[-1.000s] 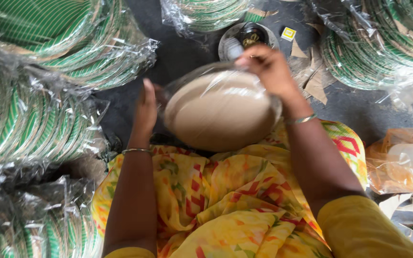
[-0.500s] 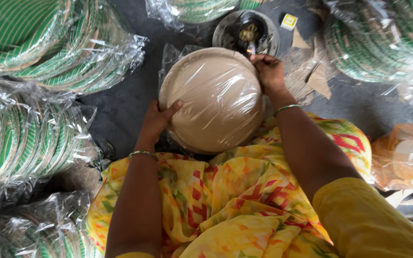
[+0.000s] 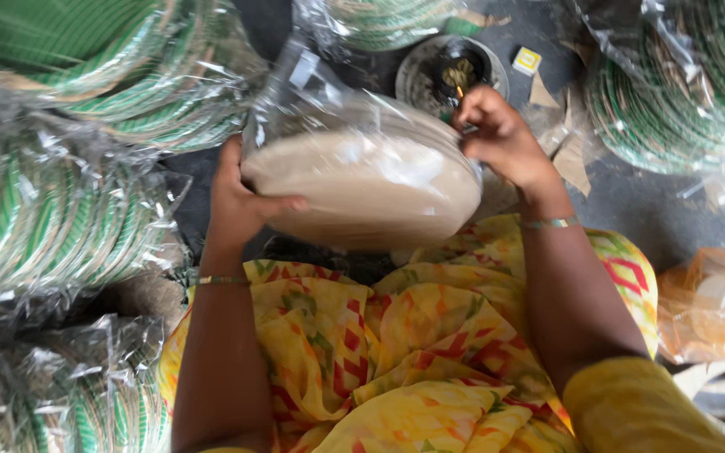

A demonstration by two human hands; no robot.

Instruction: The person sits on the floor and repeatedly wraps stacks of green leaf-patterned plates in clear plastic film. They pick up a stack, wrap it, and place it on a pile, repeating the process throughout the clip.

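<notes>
A stack of beige round plates (image 3: 362, 189) in clear crinkled plastic wrap sits tilted above a lap in yellow patterned cloth (image 3: 396, 361); the left hand (image 3: 241, 201) clasps its rim, the right hand (image 3: 501, 138) pinches the wrap at the far edge, with wrapped green-striped plate bundles (image 3: 52, 210) alongside and a small yellow square label (image 3: 527, 59) lying beyond a dark round dish (image 3: 451, 71)

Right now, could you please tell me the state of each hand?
Left hand: closed on the left edge of the plastic-wrapped stack of plates.
Right hand: fingers pinched at the stack's right rim, on the wrap.
</notes>
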